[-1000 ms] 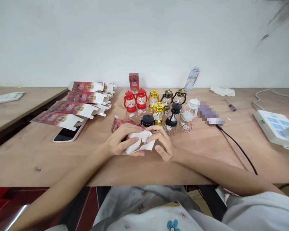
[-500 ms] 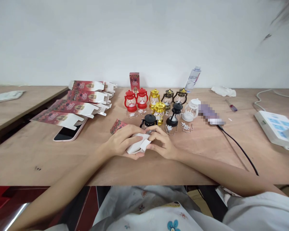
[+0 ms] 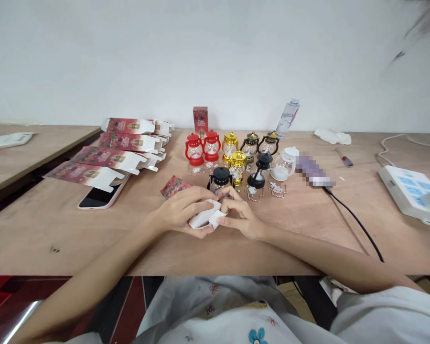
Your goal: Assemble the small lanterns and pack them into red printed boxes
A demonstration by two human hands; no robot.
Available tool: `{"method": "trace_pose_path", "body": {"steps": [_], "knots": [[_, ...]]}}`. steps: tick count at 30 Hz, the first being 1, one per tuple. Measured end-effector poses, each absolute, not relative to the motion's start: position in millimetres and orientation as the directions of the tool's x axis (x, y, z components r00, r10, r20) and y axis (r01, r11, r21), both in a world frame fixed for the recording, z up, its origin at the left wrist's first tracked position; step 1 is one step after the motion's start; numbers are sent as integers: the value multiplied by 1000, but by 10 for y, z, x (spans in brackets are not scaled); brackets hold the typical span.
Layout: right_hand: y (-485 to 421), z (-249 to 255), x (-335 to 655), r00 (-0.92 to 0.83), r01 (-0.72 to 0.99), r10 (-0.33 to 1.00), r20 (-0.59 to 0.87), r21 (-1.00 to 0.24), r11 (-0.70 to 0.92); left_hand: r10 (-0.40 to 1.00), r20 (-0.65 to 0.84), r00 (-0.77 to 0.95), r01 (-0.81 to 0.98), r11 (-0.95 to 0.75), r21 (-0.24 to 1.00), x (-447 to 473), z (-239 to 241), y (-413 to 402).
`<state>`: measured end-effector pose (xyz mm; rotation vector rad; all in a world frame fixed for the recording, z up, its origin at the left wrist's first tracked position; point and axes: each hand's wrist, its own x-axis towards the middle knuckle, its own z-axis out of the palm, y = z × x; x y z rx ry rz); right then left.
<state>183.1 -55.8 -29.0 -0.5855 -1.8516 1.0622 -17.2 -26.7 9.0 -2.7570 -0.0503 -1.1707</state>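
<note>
Near the table's front, my left hand point(image 3: 183, 211) is closed around a small cardboard box point(image 3: 202, 216), its white end turned toward me. My right hand point(image 3: 242, 215) pinches a white flap at the box's right end between thumb and fingers. A red printed part point(image 3: 175, 185) shows beyond my left hand; whether it belongs to the same box I cannot tell. Just past my fingers stands a black mini lantern point(image 3: 221, 177), its lower part hidden. Behind it are red lanterns point(image 3: 194, 150), gold lanterns point(image 3: 237, 167), another black lantern point(image 3: 259, 170) and a white lantern point(image 3: 285, 165).
Flattened red boxes point(image 3: 122, 143) overlap at the left, partly covering a phone point(image 3: 99, 198). An upright red box point(image 3: 200, 121) and a water bottle point(image 3: 288, 116) stand by the wall. Wire pieces point(image 3: 253, 192), a screwdriver point(image 3: 347, 160), a black cable point(image 3: 358, 220) and a white device point(image 3: 412, 193) lie rightward.
My right fingers have shifted slightly on the white flap, which now sits a little differently at the box's end. My left hand keeps its hold. The view has moved very slightly.
</note>
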Motion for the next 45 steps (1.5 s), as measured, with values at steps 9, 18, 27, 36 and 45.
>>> {"method": "trace_pose_path", "body": {"steps": [9, 18, 27, 36, 45], "knots": [[-580, -307, 1806, -466, -57, 779, 419, -893, 447, -41, 695, 718, 79, -987, -140, -160, 109, -266], [-622, -339, 1788, -418, 70, 749, 515, -803, 592, -88, 700, 709, 95, -971, -219, -162, 56, -241], [-620, -401, 1725, -340, -101, 803, 490, -868, 487, -143, 709, 691, 89, -956, -279, -164, 68, -252], [-638, -372, 1741, -376, -58, 776, 507, -848, 526, -139, 756, 640, 61, -971, -231, -170, -8, -210], [-658, -345, 1773, -551, -29, 443, 707, -547, 837, -219, 813, 539, 17, -963, -270, -78, 18, -497]]}}
